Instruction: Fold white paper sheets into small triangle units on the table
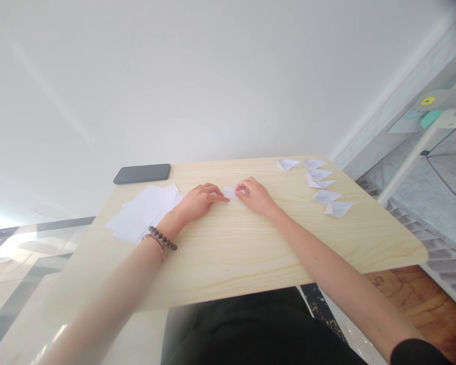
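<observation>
A small folded piece of white paper (229, 192) lies between my two hands near the middle of the wooden table. My left hand (199, 203), with a dark beaded bracelet (162, 238) at the wrist, has its fingertips closed at the paper's left end. On the other end, the thumb and fingers of my right hand (255, 196) pinch the paper. Part of the paper is hidden by the fingers. Beside my left hand is a loose pile of white paper sheets (140, 210). Several folded white paper pieces (319, 175) with pointed corners lie at the table's right side.
A dark phone (142, 174) rests at the back left of the light wooden table (243, 258). Behind the table rises a white wall (213, 81). A white metal frame (414, 157) stands on the right, beyond the table's edge.
</observation>
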### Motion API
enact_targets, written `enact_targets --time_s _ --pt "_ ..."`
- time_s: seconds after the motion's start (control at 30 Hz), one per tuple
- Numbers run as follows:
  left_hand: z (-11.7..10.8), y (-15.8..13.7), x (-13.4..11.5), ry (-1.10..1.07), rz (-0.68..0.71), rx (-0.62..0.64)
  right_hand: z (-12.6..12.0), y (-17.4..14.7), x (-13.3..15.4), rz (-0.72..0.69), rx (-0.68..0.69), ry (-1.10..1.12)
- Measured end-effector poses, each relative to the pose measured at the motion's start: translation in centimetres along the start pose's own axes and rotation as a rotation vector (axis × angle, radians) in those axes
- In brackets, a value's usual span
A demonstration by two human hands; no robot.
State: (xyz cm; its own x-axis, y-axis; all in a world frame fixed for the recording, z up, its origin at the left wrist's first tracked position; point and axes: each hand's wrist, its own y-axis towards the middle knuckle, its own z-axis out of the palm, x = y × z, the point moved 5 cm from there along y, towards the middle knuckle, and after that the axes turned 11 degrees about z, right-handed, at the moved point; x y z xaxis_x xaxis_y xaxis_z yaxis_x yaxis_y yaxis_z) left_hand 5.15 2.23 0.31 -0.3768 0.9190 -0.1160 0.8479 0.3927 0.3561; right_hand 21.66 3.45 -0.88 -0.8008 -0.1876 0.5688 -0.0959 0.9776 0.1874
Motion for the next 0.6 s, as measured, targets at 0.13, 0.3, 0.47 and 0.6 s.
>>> enact_targets --time_s 0.13,0.3,0.47,0.6 --pt "-0.1 0.0 -0.1 0.033 -0.008 0.022 0.4 -0.1 0.1 0.036 -0.032 -0.067" --pt "-0.2 0.1 -0.3 0.071 -0.028 0.055 0.6 0.0 0.2 0.053 -0.022 -0.087" --pt "-0.3 0.4 -0.4 0.066 -0.046 0.059 0.1 0.2 0.0 0.029 0.041 0.022" --pt "-0.4 0.5 -0.4 0.044 -0.044 0.046 -0.7 0.2 -0.2 0.03 0.157 0.146"
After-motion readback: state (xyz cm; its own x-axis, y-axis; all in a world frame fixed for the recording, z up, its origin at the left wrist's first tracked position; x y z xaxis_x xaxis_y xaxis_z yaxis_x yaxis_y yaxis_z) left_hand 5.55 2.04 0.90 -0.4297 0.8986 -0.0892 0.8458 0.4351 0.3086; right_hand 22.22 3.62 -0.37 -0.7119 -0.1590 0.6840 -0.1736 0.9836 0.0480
